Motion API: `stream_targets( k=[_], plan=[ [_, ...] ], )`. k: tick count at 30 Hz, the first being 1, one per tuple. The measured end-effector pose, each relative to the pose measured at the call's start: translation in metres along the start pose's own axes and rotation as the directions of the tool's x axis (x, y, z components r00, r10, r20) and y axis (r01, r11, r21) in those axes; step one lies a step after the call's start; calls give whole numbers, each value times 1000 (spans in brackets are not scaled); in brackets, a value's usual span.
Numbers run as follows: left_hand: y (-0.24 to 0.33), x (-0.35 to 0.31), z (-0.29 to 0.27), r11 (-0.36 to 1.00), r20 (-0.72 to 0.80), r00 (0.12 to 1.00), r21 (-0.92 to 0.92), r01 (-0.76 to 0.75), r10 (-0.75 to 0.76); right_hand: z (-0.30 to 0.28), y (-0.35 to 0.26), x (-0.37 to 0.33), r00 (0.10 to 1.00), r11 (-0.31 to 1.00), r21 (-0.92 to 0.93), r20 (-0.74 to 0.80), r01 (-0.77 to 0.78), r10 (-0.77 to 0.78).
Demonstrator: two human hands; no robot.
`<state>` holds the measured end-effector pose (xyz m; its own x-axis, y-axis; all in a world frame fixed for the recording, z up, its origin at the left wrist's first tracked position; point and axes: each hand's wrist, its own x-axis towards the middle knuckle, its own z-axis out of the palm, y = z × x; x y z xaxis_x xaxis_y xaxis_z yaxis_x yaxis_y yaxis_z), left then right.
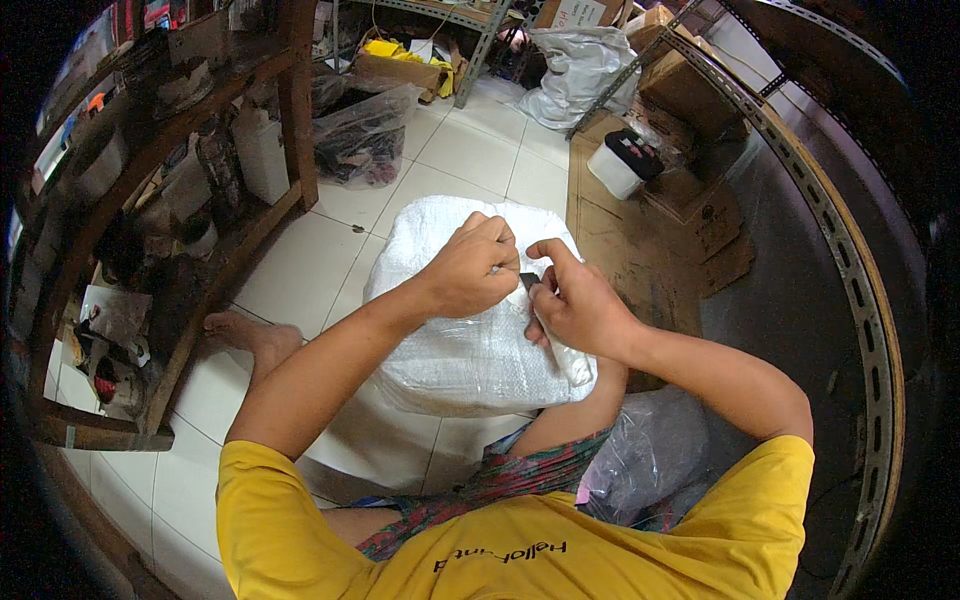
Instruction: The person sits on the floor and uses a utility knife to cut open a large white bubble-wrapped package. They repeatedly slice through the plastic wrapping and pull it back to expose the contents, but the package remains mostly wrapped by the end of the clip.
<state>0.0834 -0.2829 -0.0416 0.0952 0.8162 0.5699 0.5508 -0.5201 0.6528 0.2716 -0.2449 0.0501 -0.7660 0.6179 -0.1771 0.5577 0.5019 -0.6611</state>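
In front of me stands a bulky white woven sack [430,365], a packed, boxy bundle with a wrinkled surface. Over its top, my left hand [475,265] is closed in a fist; a small pale bit shows between the fingers, too little to name. My right hand [585,305] is wrapped round a knife with a short dark blade and a white wrapped handle [572,364]. The blade points toward my left fist, and the index finger is raised and bent above it. Whether the blade touches anything is hard to see.
A wooden rack [235,270] with containers stands on the left. Flattened cardboard [640,260] lies right, bearing a white tub with a black lid [617,165]. Clear plastic bags [365,130] sit at the back, near a grey-white sack [580,70]. A metal shelf edge [865,330] curves along the right.
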Motion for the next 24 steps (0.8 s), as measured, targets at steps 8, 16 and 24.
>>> stream_targets(
  k=[8,16,24],
  plan=[
    [1,0,-2,999,23,999,-27,22,-22,9,0,5,999,999,12,-25,36,-36],
    [4,-6,-2,1000,-16,1000,-17,-16,16,3,18,-11,982,987,147,-185,58,-30],
    [13,-4,-26,991,255,965,-101,86,-57,-6,33,-33,992,902,420,-27,-98,121]
  ],
)
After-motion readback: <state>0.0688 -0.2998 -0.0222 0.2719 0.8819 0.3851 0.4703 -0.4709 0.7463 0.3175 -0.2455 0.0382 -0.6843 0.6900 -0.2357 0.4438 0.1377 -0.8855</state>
